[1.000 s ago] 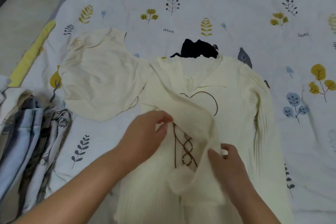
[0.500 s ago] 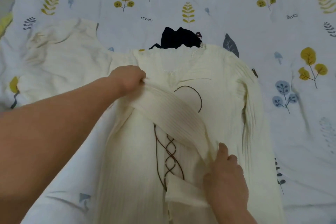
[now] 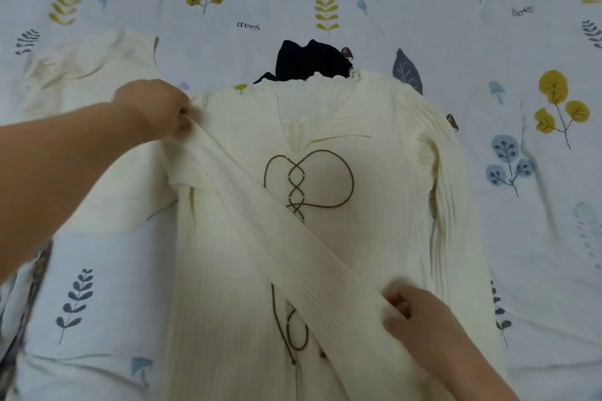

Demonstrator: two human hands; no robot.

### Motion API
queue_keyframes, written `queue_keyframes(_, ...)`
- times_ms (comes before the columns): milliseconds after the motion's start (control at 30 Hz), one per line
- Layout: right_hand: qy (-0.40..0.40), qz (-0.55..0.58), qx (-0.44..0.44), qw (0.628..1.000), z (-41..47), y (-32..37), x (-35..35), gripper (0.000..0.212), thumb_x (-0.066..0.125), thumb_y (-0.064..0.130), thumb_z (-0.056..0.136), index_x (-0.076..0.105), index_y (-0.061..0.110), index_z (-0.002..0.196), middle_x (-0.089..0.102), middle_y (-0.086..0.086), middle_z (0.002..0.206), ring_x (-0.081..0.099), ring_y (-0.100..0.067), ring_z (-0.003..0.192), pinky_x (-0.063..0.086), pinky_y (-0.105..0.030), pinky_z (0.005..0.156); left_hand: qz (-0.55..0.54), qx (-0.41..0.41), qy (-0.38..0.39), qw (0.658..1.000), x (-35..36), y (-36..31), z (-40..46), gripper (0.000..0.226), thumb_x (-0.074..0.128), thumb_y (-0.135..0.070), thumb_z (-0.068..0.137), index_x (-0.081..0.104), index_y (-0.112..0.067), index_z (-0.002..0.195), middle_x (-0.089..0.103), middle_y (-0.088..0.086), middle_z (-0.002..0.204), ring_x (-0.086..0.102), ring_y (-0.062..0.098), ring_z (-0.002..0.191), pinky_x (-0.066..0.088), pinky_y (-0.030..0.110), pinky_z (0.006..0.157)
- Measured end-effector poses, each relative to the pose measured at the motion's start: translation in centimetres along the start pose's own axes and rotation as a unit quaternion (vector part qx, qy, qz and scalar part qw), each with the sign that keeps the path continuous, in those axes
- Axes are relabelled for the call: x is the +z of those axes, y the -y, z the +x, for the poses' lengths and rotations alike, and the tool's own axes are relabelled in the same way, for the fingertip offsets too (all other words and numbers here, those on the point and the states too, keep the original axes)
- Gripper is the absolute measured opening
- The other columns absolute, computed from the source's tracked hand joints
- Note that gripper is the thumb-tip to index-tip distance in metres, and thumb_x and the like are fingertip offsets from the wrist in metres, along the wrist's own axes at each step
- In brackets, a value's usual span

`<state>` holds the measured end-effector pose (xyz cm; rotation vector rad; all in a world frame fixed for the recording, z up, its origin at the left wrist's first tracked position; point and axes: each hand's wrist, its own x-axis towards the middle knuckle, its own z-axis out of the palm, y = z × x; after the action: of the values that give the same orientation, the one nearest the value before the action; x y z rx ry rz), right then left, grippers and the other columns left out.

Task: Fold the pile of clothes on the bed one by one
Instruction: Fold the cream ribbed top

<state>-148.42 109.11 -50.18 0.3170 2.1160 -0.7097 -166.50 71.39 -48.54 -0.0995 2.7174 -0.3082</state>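
Two hands stretch one sleeve [image 3: 286, 238] of a cream ribbed sweater [image 3: 384, 205] slantwise across its own front, on a bed [image 3: 537, 270] under a leaf-print sheet. The left hand [image 3: 156, 111] grips the sleeve at the far-left shoulder, fingers [image 3: 182, 122] clenched on the knit; the right hand [image 3: 420, 319] pinches the cuff end at the near right. The sweater lies face up in the middle of the bed, collar toward the far side, its other sleeve tucked down the right edge. The risk, by my reckoning, is in the brown lacing cord [image 3: 309, 179] looped loose over the chest: part of it runs under the stretched sleeve and could bunch there, leaving a lump in the fold. The knit looks stretchy, so a hard pull could drag the body askew or distort the ribs. A second cream garment [image 3: 81, 81] lies spread at the far left with its edge touching the sweater's shoulder, close enough to be caught up in the fold. A dark garment [image 3: 309, 60] pokes out just beyond the collar. Patterned clothes [image 3: 35, 273] show at the left edge, mostly hidden by the left forearm.
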Motion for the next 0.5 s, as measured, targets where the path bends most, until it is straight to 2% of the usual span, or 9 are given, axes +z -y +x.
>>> queue_keyframes(100,-0.122,-0.094,0.023,0.988,0.0,-0.3,1.0,0.011,0.048,0.018,0.089,0.053,0.028,0.090,0.061,0.009,0.087,0.057,-0.013,0.082,0.047,-0.030,0.073,-0.003,0.000,-0.089,0.996,1.4,-1.6,-0.4,0.021,0.047,-0.009,0.091,0.061,0.000,0.102,0.054,0.019,0.100,0.055,0.038,0.088,0.040,0.036,0.068)
queue_keyframes(167,-0.208,-0.181,-0.001,0.961,-0.2,0.1,1.7,0.015,0.052,0.014,0.088,0.053,0.025,0.098,0.059,0.006,0.089,0.054,-0.017,0.083,0.044,-0.031,0.070,-0.046,-0.021,-0.146,0.988,1.4,-2.7,-1.2,0.026,0.048,-0.002,0.089,0.053,0.003,0.114,0.047,0.027,0.112,0.053,0.043,0.090,0.041,0.044,0.068)
queue_keyframes(233,-0.323,-0.206,-0.034,0.923,0.3,0.1,2.9,0.041,0.071,0.005,0.073,0.059,0.009,0.112,0.062,-0.013,0.099,0.059,-0.034,0.091,0.046,-0.040,0.073,-0.099,-0.010,-0.175,0.979,1.5,-4.9,-2.7,0.042,0.054,-0.004,0.086,0.046,0.002,0.127,0.038,0.029,0.134,0.047,0.047,0.106,0.039,0.051,0.080)
queue_keyframes(267,-0.372,-0.174,-0.073,0.909,0.4,0.4,3.7,0.053,0.077,0.006,0.066,0.058,0.002,0.116,0.062,-0.023,0.106,0.059,-0.043,0.096,0.048,-0.050,0.077,-0.134,0.013,-0.188,0.973,2.0,-6.5,-3.8,0.048,0.056,-0.010,0.087,0.044,0.001,0.131,0.033,0.029,0.141,0.044,0.048,0.114,0.037,0.053,0.087)
queue_keyframes(300,-0.396,-0.163,-0.124,0.895,0.5,0.9,4.6,0.058,0.075,0.014,0.070,0.053,0.000,0.122,0.059,-0.029,0.115,0.056,-0.047,0.105,0.045,-0.058,0.084,-0.169,0.041,-0.197,0.965,2.7,-8.3,-5.3,0.051,0.054,-0.018,0.088,0.043,0.001,0.134,0.031,0.029,0.144,0.042,0.048,0.120,0.034,0.054,0.093)
queue_keyframes(367,-0.368,-0.202,-0.183,0.889,0.7,1.3,6.4,0.052,0.044,0.037,0.093,0.040,0.006,0.135,0.048,-0.026,0.134,0.040,-0.041,0.126,0.032,-0.061,0.096,-0.213,0.100,-0.169,0.957,4.7,-12.2,-9.1,0.060,0.039,-0.040,0.090,0.041,-0.004,0.138,0.028,0.025,0.148,0.034,0.044,0.131,0.028,0.056,0.104)
queue_keyframes(400,-0.333,-0.220,-0.191,0.897,0.9,1.2,6.9,0.054,0.030,0.043,0.096,0.038,0.010,0.138,0.045,-0.023,0.139,0.035,-0.038,0.131,0.030,-0.061,0.098,-0.212,0.128,-0.136,0.959,6.0,-13.9,-10.9,0.066,0.030,-0.048,0.089,0.036,-0.009,0.141,0.024,0.020,0.151,0.028,0.041,0.137,0.022,0.057,0.108)
queue_keyframes(500,-0.239,-0.258,-0.154,0.923,2.0,0.4,7.7,0.061,0.031,0.047,0.087,0.048,0.015,0.136,0.046,-0.018,0.139,0.045,-0.036,0.128,0.037,-0.060,0.096,-0.169,0.173,-0.050,0.969,10.0,-16.4,-13.9,0.071,0.009,-0.064,0.087,0.005,-0.026,0.147,-0.004,0.001,0.156,0.000,0.030,0.144,0.001,0.050,0.113)
